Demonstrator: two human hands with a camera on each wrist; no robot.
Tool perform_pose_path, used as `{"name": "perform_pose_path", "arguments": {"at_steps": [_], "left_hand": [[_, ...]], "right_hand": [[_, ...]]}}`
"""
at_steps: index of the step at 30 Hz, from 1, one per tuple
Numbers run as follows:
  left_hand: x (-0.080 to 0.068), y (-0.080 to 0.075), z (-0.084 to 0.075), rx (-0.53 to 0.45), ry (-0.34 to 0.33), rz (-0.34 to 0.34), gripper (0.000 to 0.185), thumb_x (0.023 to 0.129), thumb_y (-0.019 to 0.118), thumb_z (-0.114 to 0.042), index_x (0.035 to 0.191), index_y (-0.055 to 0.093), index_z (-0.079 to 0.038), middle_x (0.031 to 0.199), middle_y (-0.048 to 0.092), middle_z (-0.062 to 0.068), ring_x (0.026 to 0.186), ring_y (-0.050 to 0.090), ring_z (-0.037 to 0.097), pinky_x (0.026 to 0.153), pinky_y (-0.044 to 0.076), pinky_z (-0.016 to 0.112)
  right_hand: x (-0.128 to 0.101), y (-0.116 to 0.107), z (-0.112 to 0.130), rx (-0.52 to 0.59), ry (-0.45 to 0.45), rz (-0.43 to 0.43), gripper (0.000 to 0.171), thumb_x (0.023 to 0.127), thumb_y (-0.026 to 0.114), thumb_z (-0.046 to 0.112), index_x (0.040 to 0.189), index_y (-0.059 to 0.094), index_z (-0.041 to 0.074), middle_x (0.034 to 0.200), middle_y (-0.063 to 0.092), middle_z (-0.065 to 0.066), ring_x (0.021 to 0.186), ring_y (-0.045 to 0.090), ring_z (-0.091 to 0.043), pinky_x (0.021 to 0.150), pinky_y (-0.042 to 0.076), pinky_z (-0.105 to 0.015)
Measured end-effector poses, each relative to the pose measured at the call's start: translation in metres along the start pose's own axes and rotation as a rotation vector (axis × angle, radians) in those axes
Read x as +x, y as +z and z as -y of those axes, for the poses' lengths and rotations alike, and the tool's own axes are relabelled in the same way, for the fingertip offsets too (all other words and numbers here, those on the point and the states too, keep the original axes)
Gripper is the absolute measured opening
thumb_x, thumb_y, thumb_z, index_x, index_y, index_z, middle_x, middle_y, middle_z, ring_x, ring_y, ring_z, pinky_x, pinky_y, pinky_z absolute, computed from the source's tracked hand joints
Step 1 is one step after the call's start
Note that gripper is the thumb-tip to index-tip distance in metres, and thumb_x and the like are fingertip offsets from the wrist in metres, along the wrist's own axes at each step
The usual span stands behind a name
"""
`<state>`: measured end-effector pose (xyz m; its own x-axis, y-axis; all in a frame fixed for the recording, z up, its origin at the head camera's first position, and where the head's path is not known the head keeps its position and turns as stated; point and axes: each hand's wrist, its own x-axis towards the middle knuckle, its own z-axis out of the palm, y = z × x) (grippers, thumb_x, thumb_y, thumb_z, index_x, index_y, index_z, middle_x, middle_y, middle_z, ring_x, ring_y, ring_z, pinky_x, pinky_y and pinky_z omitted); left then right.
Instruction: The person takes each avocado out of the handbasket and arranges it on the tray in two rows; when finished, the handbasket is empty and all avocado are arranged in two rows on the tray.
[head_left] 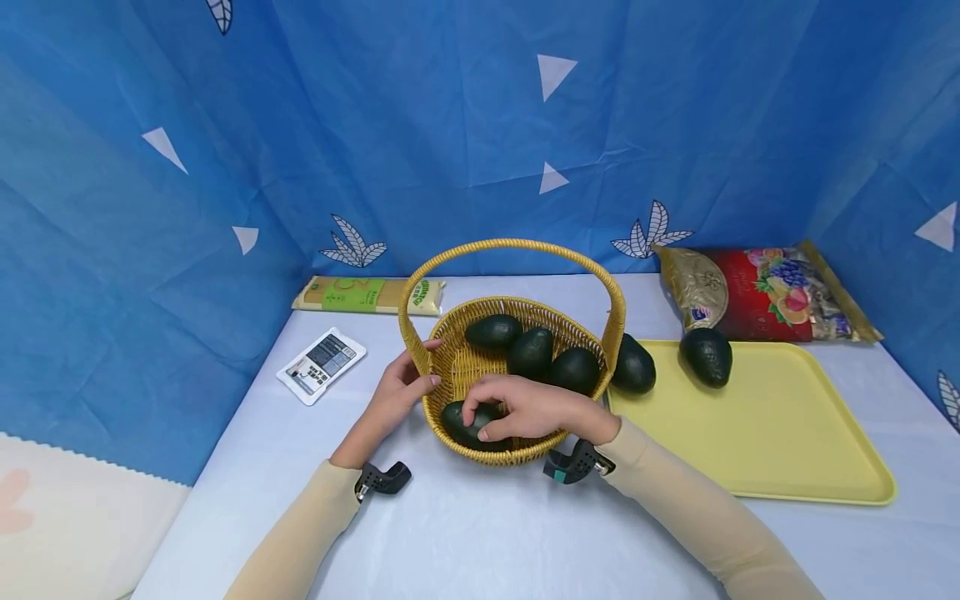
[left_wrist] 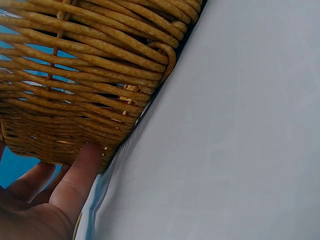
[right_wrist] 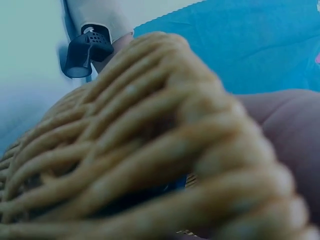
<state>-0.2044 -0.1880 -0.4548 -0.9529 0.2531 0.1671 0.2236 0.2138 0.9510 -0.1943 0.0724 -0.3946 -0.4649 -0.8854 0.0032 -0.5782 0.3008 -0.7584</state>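
A wicker basket [head_left: 540,450] with a tall hoop handle stands in the middle of the table. My left hand [head_left: 393,392] grips its left side near the foot of the handle; the left wrist view shows the thumb [left_wrist: 80,180] against the woven wall. Inside the basket, my right hand [head_left: 528,407] has curled fingers and thumb on a dark green avocado [head_left: 454,421] at the front. Three other avocados [head_left: 529,353] lie along the back and right. In the right wrist view the blurred basket rim [right_wrist: 150,125] hides most of the hand.
Right of the basket is a yellow tray [head_left: 780,425], with one avocado [head_left: 707,357] on its back edge and another [head_left: 633,367] at its left corner. Behind lies a red-and-gold bag [head_left: 765,292]. Back left are a noodle pack [head_left: 352,294] and a white packet [head_left: 322,365].
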Motion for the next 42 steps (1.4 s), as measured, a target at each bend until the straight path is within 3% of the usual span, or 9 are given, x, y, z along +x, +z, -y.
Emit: {"name": "perform_pose_path", "arguments": {"at_steps": [7, 16, 25, 33, 42], "left_hand": [[0.000, 0.001, 0.001, 0.002, 0.002, -0.002, 0.057, 0.092, 0.061, -0.005, 0.148, 0.049, -0.008, 0.143, 0.055, 0.026, 0.123, 0.058, 0.036, 0.094, 0.050, 0.020], [0.000, -0.001, 0.002, 0.000, 0.015, -0.005, 0.056, 0.093, 0.060, -0.005, 0.148, 0.049, -0.006, 0.144, 0.055, 0.026, 0.122, 0.058, 0.031, 0.095, 0.049, 0.019], [0.000, 0.000, 0.000, 0.007, 0.008, -0.007, 0.058, 0.092, 0.061, -0.005, 0.148, 0.049, -0.007, 0.145, 0.055, 0.025, 0.119, 0.058, 0.026, 0.094, 0.049, 0.019], [0.000, 0.000, -0.002, -0.009, -0.007, -0.015, 0.057, 0.092, 0.061, -0.004, 0.148, 0.050, -0.009, 0.147, 0.053, 0.023, 0.122, 0.057, 0.032, 0.094, 0.050, 0.019], [0.001, 0.001, 0.001, -0.014, 0.002, -0.006, 0.058, 0.092, 0.060, -0.003, 0.149, 0.048, -0.006, 0.150, 0.050, 0.024, 0.124, 0.057, 0.032, 0.096, 0.050, 0.018]], "right_hand": [[-0.001, -0.001, 0.004, -0.057, 0.064, 0.081, 0.042, 0.096, 0.060, 0.014, 0.136, 0.066, 0.023, 0.146, 0.055, -0.005, 0.133, 0.050, -0.020, 0.113, 0.043, -0.038], [-0.001, 0.000, 0.002, -0.065, 0.046, 0.069, 0.051, 0.088, 0.066, 0.012, 0.139, 0.061, 0.020, 0.145, 0.058, -0.003, 0.128, 0.052, -0.016, 0.111, 0.043, -0.032], [-0.006, -0.006, 0.006, -0.029, 0.096, 0.025, 0.051, 0.091, 0.069, 0.018, 0.141, 0.060, 0.022, 0.144, 0.059, -0.001, 0.127, 0.054, -0.016, 0.107, 0.046, -0.034], [-0.033, -0.025, 0.010, 0.035, 0.101, -0.080, 0.052, 0.092, 0.070, 0.020, 0.142, 0.059, 0.022, 0.151, 0.055, -0.005, 0.128, 0.057, -0.022, 0.102, 0.050, -0.037], [-0.080, -0.047, 0.011, 0.097, 0.129, -0.168, 0.050, 0.094, 0.068, 0.015, 0.143, 0.057, 0.016, 0.145, 0.056, -0.012, 0.112, 0.062, -0.021, 0.085, 0.056, -0.030]]}}
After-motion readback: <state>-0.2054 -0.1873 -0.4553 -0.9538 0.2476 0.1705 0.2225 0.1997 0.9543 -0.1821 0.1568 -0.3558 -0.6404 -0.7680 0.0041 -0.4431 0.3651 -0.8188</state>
